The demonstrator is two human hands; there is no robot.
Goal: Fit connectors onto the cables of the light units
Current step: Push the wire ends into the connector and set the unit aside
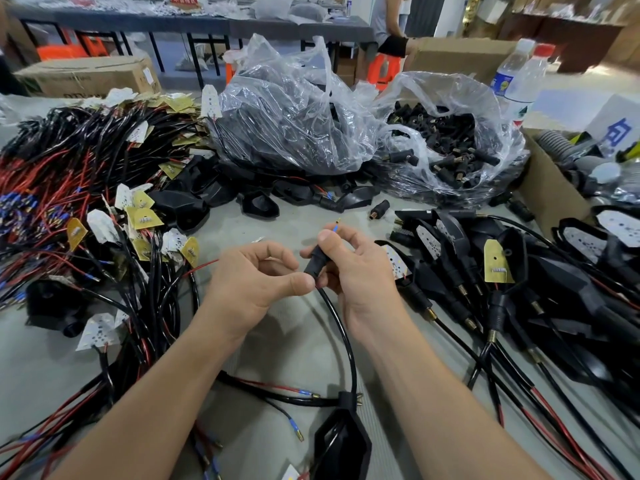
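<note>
Black connector point(311, 266) within right hand point(356, 271)

Grey tables point(214, 24) stand behind, orange stools point(382, 69) beneath, cardboard boxes point(86, 77) nearby.

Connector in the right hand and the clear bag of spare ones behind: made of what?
Connector: matte black, probably moulded plastic or rubber; dull, no glint. Bag: thin clear plastic film; crinkled, glossy, contents show through.
</note>
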